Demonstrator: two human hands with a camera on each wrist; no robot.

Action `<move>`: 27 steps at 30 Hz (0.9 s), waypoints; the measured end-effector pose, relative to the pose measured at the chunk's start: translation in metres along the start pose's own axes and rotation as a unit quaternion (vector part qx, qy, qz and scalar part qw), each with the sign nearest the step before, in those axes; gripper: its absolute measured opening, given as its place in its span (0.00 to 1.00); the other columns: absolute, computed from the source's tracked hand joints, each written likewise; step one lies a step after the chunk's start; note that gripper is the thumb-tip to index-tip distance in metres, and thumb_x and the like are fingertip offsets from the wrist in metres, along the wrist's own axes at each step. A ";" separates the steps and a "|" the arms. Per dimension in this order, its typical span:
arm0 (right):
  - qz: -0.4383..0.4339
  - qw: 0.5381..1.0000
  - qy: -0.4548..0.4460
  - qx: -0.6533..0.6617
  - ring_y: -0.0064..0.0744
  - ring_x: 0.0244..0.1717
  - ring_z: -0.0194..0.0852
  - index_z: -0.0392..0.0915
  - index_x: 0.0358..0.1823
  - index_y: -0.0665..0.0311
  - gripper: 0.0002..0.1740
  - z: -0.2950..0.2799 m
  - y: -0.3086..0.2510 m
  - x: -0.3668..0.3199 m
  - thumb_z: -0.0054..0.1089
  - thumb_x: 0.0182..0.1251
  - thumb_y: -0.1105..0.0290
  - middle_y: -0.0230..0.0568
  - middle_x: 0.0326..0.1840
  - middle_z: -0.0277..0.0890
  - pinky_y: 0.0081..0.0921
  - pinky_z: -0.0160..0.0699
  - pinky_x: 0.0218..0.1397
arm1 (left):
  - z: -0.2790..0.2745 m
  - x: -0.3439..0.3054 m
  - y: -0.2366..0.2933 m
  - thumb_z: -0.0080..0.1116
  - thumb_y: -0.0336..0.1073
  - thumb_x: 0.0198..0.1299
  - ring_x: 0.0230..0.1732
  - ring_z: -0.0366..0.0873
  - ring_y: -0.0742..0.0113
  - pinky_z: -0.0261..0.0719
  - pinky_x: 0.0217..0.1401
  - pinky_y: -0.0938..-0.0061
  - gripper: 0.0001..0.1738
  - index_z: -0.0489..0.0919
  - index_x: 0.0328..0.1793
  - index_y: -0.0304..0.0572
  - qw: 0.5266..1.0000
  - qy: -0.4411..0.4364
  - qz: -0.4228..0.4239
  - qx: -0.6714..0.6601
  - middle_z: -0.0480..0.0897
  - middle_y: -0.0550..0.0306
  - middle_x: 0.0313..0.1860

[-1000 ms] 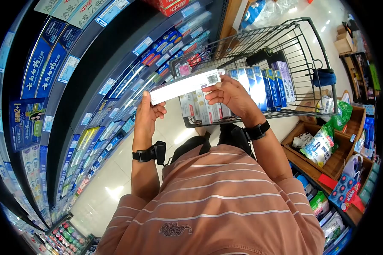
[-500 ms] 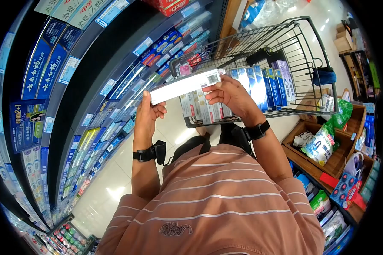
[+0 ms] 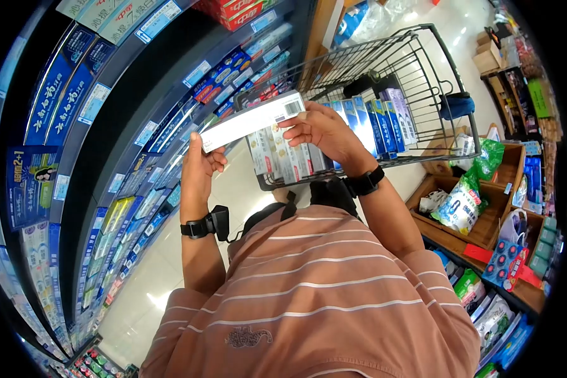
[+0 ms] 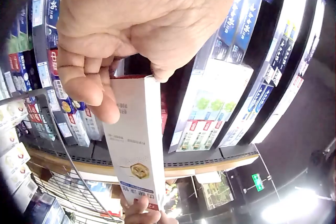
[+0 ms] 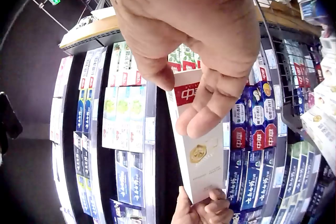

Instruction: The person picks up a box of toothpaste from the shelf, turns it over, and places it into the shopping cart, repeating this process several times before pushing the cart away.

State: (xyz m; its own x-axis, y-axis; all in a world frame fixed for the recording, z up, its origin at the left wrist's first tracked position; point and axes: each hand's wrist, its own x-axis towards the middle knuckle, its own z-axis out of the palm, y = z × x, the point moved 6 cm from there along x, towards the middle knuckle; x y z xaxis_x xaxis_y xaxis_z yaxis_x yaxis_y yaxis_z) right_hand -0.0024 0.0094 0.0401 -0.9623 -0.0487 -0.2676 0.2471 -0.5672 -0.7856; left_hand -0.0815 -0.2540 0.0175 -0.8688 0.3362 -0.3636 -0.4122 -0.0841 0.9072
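Observation:
A long white toothpaste box is held level in front of the person's chest, its barcode end toward the right in the head view. My left hand grips the left end between thumb and fingers. At the other end, my right hand pinches the box between thumb and fingers. A gold emblem shows on the box's face in the left wrist view. The right wrist view shows a red panel beside the right thumb.
Shelves of toothpaste boxes with price tags curve along the left. Just beyond the hands stands a wire shopping cart, carrying rows of white, blue and purple boxes. Wooden bins with bagged goods line the right.
The head view has shifted slightly, so shelves, cart and hands all appear farther left. Both hands keep the same hold on the toothpaste box.

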 end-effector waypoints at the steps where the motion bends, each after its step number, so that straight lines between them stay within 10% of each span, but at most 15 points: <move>1: -0.001 1.000 -0.002 -0.008 0.34 0.47 0.86 0.70 0.64 0.73 0.23 0.002 -0.002 0.000 0.52 0.75 0.63 0.50 0.53 0.83 0.29 0.86 0.52 | -0.001 0.000 0.002 0.39 0.66 0.75 0.28 0.77 0.74 0.73 0.28 0.79 0.37 0.78 0.53 0.35 1.000 -0.002 0.004 -0.002 0.82 0.56 0.35; 16: -0.004 0.998 -0.027 -0.051 0.41 0.49 0.86 0.63 0.69 0.75 0.29 0.041 -0.024 0.001 0.55 0.70 0.70 0.57 0.56 0.81 0.38 0.86 0.55 | -0.017 -0.005 0.036 0.40 0.66 0.75 0.30 0.80 0.73 0.74 0.27 0.81 0.38 0.79 0.55 0.33 0.997 -0.044 0.045 -0.043 0.85 0.52 0.38; 27: -0.001 0.995 -0.025 -0.096 0.39 0.46 0.86 0.59 0.72 0.72 0.27 0.060 -0.035 -0.007 0.46 0.79 0.64 0.55 0.57 0.79 0.36 0.88 0.50 | -0.027 -0.014 0.056 0.48 0.43 0.74 0.36 0.82 0.69 0.76 0.30 0.78 0.25 0.68 0.70 0.34 0.994 -0.070 0.075 -0.022 0.84 0.51 0.47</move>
State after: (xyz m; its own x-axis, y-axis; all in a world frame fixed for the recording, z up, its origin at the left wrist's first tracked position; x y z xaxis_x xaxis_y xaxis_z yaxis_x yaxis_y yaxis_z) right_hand -0.0111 -0.0194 0.1031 -0.9663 -0.0908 -0.2409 0.2569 -0.4009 -0.8794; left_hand -0.0999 -0.2889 0.0674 -0.8763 0.4434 -0.1886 -0.2944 -0.1829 0.9380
